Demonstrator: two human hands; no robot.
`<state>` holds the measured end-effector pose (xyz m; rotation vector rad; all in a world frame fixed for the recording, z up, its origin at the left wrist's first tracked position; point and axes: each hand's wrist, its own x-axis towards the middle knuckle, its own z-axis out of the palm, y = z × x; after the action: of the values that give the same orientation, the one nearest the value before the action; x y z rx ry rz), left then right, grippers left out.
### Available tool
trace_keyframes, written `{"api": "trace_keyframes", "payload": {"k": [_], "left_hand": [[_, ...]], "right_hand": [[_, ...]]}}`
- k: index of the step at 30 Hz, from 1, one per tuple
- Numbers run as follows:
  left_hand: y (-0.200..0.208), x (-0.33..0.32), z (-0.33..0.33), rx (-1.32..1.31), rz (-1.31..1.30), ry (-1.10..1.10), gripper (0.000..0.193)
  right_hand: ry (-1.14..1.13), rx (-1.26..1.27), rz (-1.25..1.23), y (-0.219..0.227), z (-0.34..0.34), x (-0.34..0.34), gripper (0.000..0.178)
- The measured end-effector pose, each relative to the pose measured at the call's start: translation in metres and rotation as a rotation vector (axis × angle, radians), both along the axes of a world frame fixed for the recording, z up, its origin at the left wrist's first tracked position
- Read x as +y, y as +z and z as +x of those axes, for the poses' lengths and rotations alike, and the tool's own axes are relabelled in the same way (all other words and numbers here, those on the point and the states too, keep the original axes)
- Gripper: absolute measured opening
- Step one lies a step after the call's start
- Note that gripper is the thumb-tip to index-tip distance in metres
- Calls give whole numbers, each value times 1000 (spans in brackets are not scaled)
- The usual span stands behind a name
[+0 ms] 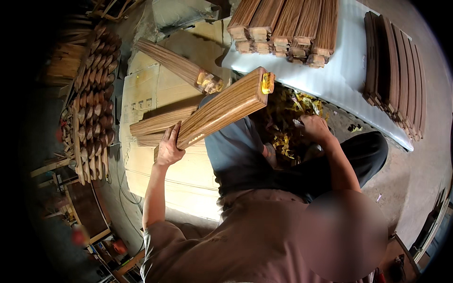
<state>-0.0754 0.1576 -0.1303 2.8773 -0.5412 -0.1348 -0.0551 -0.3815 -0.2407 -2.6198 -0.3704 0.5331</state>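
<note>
A long brown wooden bar [222, 111] slants across my left thigh, with yellow tape around the tenon at its far end. My left hand [170, 147] is closed around its near part, where a row of small pale slots shows in the side. Away from the bar, my right hand [315, 128] hangs over a heap of yellow tape scraps [283, 139] between my legs. Its fingers are drawn together near a small pale scrap, and what they pinch is hard to make out.
More wooden bars [174, 63] lie on the cardboard [188, 177] to the left, one with a taped end. Stacked bars [302, 23] and curved dark slats [398, 70] rest on a white-covered surface [349, 66] ahead. Shaped wooden parts [96, 94] pile up far left.
</note>
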Motion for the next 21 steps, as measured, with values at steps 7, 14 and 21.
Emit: {"api": "trace_keyframes", "payload": {"k": [7, 14, 21], "left_hand": [[5, -5, 2, -60, 23, -36, 97], [0, -4, -3, -124, 92, -16, 100], [-3, -2, -1, -122, 103, 4, 108]], "right_hand": [[-76, -30, -188, -4, -11, 0, 15], [-721, 208, 1015, 90, 15, 30, 34], [-640, 349, 1344, 136, 24, 71, 24]]}}
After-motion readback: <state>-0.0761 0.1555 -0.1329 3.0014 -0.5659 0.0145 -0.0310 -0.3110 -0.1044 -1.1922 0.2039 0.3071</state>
